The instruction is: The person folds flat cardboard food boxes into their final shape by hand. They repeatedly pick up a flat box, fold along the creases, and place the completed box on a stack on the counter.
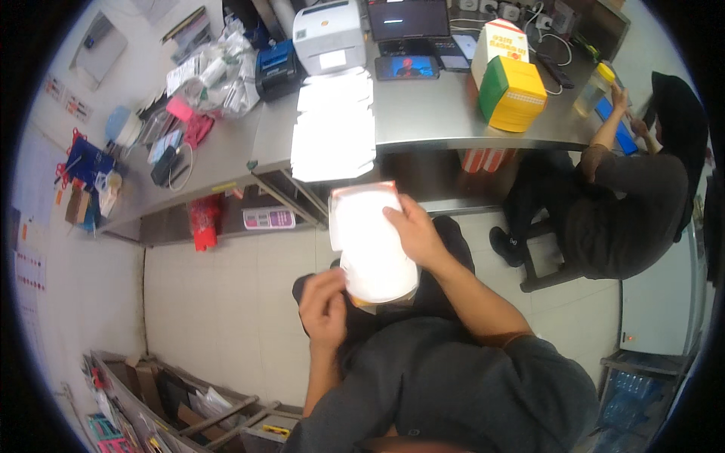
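Note:
Above my lap is a paperboard box [371, 245], its white inside showing and orange-red print along its edges. My right hand [417, 232] grips its right side, with the thumb over the white face. At the lower left edge of the box is my left hand [323, 306], fingers curled and slightly blurred. Whether those fingers pinch the board is hidden. Beyond the box, white flat paperboard blanks [332, 128] lie stacked on the steel table and reach past its front edge.
On the steel table [419, 113] stand a label printer [329, 36], a lit phone [408, 68], a yellow-green box [513, 94] and plastic bags [219, 75]. To the right, a seated person [627, 196] holds a phone near a yellow-lidded jar [595, 89]. Shelving [204, 408] stands behind at left.

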The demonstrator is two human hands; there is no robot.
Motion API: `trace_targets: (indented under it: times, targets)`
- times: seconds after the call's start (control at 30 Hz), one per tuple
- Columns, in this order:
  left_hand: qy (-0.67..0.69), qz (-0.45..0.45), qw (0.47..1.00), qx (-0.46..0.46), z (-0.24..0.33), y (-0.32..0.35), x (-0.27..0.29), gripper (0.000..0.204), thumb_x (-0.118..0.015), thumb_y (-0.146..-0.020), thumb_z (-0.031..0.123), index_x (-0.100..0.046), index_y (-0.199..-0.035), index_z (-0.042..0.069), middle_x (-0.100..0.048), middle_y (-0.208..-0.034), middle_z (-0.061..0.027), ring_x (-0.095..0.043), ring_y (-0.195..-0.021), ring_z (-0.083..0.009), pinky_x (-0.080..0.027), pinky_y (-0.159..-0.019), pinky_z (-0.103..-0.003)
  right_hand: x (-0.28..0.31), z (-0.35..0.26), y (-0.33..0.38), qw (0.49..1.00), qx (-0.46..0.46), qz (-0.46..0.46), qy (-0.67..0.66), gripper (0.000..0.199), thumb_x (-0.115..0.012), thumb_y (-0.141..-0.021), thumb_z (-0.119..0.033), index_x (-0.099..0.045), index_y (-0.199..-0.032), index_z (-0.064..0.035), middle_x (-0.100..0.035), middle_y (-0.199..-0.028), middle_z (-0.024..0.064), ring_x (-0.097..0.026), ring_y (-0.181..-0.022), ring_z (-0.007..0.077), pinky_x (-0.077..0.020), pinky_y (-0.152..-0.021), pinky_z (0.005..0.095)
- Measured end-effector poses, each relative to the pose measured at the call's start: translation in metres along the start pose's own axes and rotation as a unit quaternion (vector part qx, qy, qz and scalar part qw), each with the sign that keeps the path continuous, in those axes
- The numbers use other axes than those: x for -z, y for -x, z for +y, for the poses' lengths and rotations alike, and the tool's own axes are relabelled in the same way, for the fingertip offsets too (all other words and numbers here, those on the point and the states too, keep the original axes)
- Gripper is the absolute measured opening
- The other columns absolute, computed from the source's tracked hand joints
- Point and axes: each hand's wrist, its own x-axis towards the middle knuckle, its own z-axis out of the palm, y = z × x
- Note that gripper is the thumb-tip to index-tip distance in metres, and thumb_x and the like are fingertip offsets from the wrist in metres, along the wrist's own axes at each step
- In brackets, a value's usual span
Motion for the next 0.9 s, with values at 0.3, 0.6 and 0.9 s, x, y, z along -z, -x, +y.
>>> trace_targets:
  times: [0.3, 0.6, 0.9]
  targets:
    - [0.214, 0.053, 0.919, 0.327, -0.02, -0.029, 0.002, 0.075, -0.027, -0.115, 0.059, -0.052, -0.15, -0.002, -0.062, -0.143, -0.0166, -0.061, -0.13, -0.0232, -0.047, -0.111, -0.037, -0.031, 0.004, 0.025, 0.984, 0.0, -0.165, 0.063, 0.051, -0.045, -0.116, -0.034, -0.048, -0.151, 0.0036, -0.063, -0.136, 0.0138, -0.059, -0.125, 0.0171, -0.0493, -0.107, 0.0351]
    - [0.311, 0.049, 0.894, 0.319, -0.015, -0.04, 0.003, 0.041, -0.062, -0.109, 0.032, -0.063, -0.132, -0.001, -0.072, -0.121, -0.0107, -0.069, -0.106, -0.0165, -0.055, -0.092, -0.032, -0.042, -0.001, 0.034, 0.974, -0.114, -0.197, -0.018, 0.052, -0.046, -0.115, -0.047, -0.065, -0.128, -0.0003, -0.07, -0.102, 0.003, -0.065, -0.086, 0.0131, -0.0549, -0.077, 0.0323]
    - [0.167, 0.053, 0.945, 0.276, -0.036, -0.029, -0.008, 0.025, -0.059, -0.112, 0.021, -0.066, -0.119, -0.001, -0.073, -0.105, -0.0039, -0.065, -0.09, -0.0074, -0.053, -0.08, -0.025, -0.049, 0.006, 0.03, 0.989, 0.0, -0.096, 0.116, 0.04, -0.059, -0.111, -0.037, -0.071, -0.099, -0.0004, -0.064, -0.067, 0.0048, -0.059, -0.062, 0.0119, -0.0494, -0.061, 0.0345]
